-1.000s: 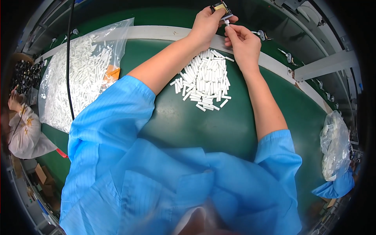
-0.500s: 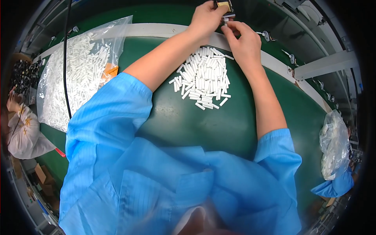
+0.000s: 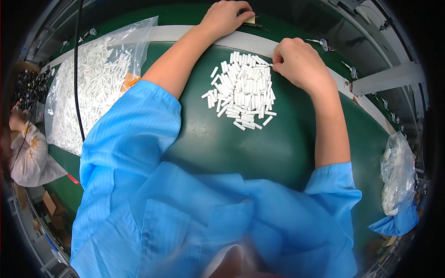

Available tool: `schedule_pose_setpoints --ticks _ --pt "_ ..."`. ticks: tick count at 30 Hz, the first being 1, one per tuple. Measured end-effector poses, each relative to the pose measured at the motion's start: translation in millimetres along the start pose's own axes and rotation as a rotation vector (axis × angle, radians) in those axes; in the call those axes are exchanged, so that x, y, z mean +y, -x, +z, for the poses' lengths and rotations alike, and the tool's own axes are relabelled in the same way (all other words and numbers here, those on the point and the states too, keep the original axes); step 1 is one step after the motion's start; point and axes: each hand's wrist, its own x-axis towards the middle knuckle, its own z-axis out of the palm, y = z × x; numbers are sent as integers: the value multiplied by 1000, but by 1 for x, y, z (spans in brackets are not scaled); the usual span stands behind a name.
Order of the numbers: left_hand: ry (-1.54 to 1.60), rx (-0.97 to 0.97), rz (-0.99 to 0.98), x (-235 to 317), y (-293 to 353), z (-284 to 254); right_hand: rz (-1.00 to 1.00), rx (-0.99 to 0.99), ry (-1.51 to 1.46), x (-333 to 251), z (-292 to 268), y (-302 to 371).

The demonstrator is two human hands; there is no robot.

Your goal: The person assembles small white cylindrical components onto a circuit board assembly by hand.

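At the far side, past the white rail, my left hand has its fingers curled over a small dark part with a yellow block. The hand hides most of that part, and a thin dark piece sticks out to its right. My right hand is at the upper right edge of a pile of short white tubes. Its thumb and fingertips are pinched on a white tube at the pile's edge, mostly covered by the fingers.
A clear bag of white tubes lies at the left, with a black cable hanging before it. The white rail curves across the far side. Small parts lie beyond it. At the right is another plastic bag. A co-worker's sleeve shows far left.
My hands have moved apart. The left one went left with the dark part and lowered it toward the green surface; the right one came back from it to the pile.
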Motion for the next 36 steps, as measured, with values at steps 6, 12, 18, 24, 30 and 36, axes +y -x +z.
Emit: schedule_pose_setpoints --ticks 6,12,18,24,30,36 --pt "-121 114 32 -3 5 9 103 133 -128 -6 -1 -7" --pt "-59 180 -4 1 2 6 85 326 -928 1 42 -24" --pt "96 381 -50 -9 -2 8 155 327 -1338 11 68 -33" --pt "488 513 -62 14 1 -4 92 361 -1138 13 76 -34" --pt "33 5 245 54 65 -26 124 377 -1196 12 76 -35" --pt "-124 -431 238 114 146 -59 52 371 -1046 13 76 -32"
